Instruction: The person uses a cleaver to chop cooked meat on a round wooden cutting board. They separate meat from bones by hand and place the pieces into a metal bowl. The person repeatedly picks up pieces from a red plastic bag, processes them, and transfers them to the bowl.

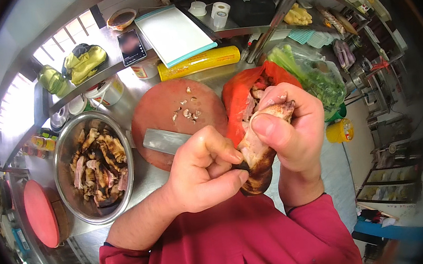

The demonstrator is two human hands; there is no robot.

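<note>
My right hand (295,131) grips a scorched trotter (257,156), apparently a pig's, with the thumb pressed along its pale side. At its dark lower left edge, the thumb and forefinger of my left hand (203,167) pinch the piece. Behind my right hand stands an opened red plastic bag (236,95) with more meat pieces inside. A cleaver (164,140) lies flat on the round reddish chopping board (170,105); my left hand hides its handle end. Small pale scraps (187,113) are scattered on the board.
Left of the board, a steel bowl (58,177) holds several browned trotter pieces (98,169). A yellow film roll (204,61) lies behind the board. Bagged green vegetables (317,79) sit at the right. A phone (131,47) and a white tray (173,32) are on the shelf.
</note>
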